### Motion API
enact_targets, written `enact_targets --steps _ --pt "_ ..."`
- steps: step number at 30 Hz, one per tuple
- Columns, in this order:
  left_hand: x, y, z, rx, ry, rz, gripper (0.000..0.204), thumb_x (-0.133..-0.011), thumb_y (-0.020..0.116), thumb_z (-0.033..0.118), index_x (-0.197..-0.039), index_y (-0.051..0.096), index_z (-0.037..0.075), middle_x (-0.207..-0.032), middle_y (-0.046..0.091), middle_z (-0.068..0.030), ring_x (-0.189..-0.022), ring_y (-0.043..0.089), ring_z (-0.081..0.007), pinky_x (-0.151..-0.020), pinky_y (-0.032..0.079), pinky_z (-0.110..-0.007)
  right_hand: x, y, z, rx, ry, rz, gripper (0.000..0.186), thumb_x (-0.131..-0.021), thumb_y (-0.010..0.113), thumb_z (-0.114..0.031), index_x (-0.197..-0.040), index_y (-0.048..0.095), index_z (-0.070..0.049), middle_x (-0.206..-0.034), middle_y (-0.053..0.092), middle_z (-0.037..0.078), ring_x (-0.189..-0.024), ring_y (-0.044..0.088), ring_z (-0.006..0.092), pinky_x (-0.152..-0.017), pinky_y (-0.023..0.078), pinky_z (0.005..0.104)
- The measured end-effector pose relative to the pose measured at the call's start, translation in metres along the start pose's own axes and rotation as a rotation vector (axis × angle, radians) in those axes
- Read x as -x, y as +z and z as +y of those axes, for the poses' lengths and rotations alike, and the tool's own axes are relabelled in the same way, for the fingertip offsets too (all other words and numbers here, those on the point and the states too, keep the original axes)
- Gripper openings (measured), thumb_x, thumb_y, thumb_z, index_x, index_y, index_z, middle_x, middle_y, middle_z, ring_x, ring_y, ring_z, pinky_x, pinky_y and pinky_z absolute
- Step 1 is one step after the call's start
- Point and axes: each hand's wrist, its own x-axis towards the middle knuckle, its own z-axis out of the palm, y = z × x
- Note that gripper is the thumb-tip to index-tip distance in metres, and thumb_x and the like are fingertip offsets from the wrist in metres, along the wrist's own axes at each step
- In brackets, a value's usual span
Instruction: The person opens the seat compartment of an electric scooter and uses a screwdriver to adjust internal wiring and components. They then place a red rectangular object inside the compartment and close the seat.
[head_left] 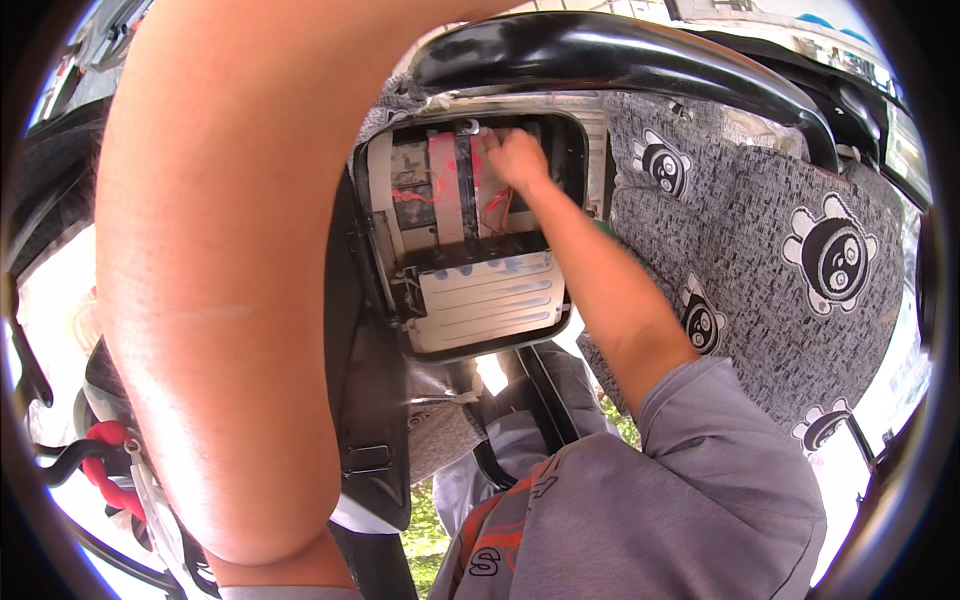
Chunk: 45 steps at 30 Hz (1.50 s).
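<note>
My right hand (514, 158) reaches into an open black-rimmed compartment (362, 210). Its fingers are closed at the far end, beside a small curved metal piece (468, 127); what they grip, if anything, is hidden. Below this metal piece, a dark strap or bar (466, 195) runs down between two reddish-pink strips (443, 185). Dusty box-like units, perhaps batteries, lie underneath with red wires (412, 195) about them. My left forearm (225, 250) fills the left of the picture, bent upward, and its hand lies beyond the top edge.
A ribbed pale panel (490, 305) covers the compartment's near part. A thick shiny black bar (610, 55) arches over its far side. On the right is a seat in grey patterned cloth (750, 190). A red coiled piece (105, 465) hangs at lower left.
</note>
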Motion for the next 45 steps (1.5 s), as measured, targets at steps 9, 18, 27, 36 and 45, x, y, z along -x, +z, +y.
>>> enact_targets --steps 9,18,27,36,45 --pt "-0.006 -0.009 0.007 0.022 -0.135 -0.099 0.027 -0.086 0.053 0.021 -0.085 0.064 -0.004 -0.079 0.064 -0.0206 -0.078 0.063 -0.0335 -0.074 0.05 -0.04 -0.021 0.0 0.008 0.147 -0.08 -0.115 0.039 -0.088 0.05 -0.039 -0.097 0.069 -0.006 -0.098 0.065 0.022 -0.096 0.06 0.0388 -0.085 0.047 0.0429" --pt "-0.004 0.004 -0.004 -0.008 -0.006 0.025 0.029 -0.086 0.053 0.021 -0.085 0.064 -0.005 -0.078 0.063 -0.0209 -0.078 0.063 -0.0338 -0.074 0.05 -0.04 0.006 0.105 -0.078 -1.528 0.89 0.122 0.04 -0.098 0.036 -0.045 -0.08 0.046 -0.01 -0.06 0.039 0.001 -0.044 0.032 0.0149 -0.044 0.038 0.0322" --pt "0.008 0.004 -0.015 0.055 0.154 0.08 0.03 -0.086 0.052 0.022 -0.087 0.064 -0.006 -0.079 0.063 -0.0216 -0.077 0.063 -0.0337 -0.072 0.05 -0.04 -0.013 0.0 0.009 0.1 0.025 -0.117 0.048 -0.09 0.049 -0.047 -0.099 0.067 -0.003 -0.096 0.065 0.023 -0.096 0.061 0.0367 -0.085 0.046 0.0408" --pt "0.003 0.004 -0.011 -0.01 0.061 0.04 0.03 -0.087 0.052 0.022 -0.086 0.064 -0.006 -0.08 0.063 -0.0213 -0.077 0.063 -0.0334 -0.072 0.05 -0.04 -0.012 0.03 0.017 -0.066 0.024 -0.051 0.043 -0.093 0.046 -0.042 -0.099 0.066 -0.005 -0.085 0.067 0.016 -0.079 0.063 0.0292 -0.074 0.048 0.0381" --pt "0.0 0.003 -0.008 -0.02 0.029 0.034 0.03 -0.087 0.051 0.021 -0.085 0.064 -0.006 -0.078 0.063 -0.0211 -0.076 0.063 -0.0334 -0.072 0.05 -0.04 -0.004 0.074 0.002 -0.706 0.395 0.028 0.055 -0.092 0.045 -0.045 -0.097 0.063 0.006 -0.088 0.066 0.024 -0.087 0.064 0.0388 -0.078 0.048 0.0451"
